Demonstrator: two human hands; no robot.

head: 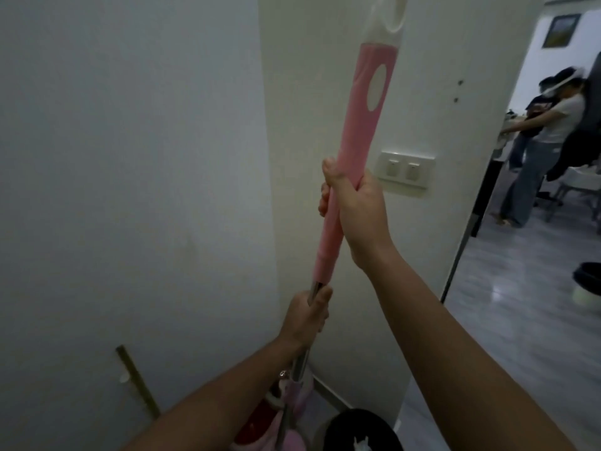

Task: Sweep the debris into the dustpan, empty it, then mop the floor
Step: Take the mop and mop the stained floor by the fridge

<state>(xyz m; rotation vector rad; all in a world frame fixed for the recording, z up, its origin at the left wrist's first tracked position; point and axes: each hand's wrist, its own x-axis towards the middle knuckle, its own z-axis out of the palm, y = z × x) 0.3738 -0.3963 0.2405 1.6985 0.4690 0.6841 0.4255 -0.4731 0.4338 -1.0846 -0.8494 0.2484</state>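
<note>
Both hands on the mop handle (353,151), which stands nearly upright at centre frame, in a wall corner. Right hand (354,206) is wrapped tight around the lower part of the pink grip, fingers curled shut on it. Left hand (307,315) sits below, closed around the bare metal pole (300,364) just under the pink sleeve. White hanging loop (388,17) tops the handle at the upper edge. Pole runs down to pinkish mop parts at the bottom edge, blurred. Black bin (357,429) near, bottom centre-right. Double wall switch (403,172) just right of the right hand. Two people (549,125) stand far right through the doorway, on grey floor (507,320).
</note>
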